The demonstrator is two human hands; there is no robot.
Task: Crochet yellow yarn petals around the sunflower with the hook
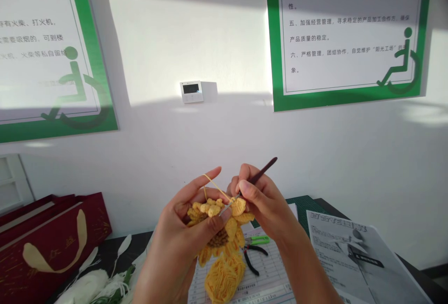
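A workshop, shown by wall posters (346,38) with rules and wheelchair symbols.

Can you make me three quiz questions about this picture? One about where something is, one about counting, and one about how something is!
1. Where are the green-handled pliers?
A on a printed form
B in a drawer
C on the floor

2. How many green-framed posters are on the wall?
A one
B two
C four

3. What is the yellow yarn strand doing?
A lying cut on the table
B stretched over the left forefinger
C wound around the pliers

Answers:
1 A, they rest on the sheet.
2 B, one hangs on each side.
3 B, it runs taut toward the crochet hook at the crochet sunflower.
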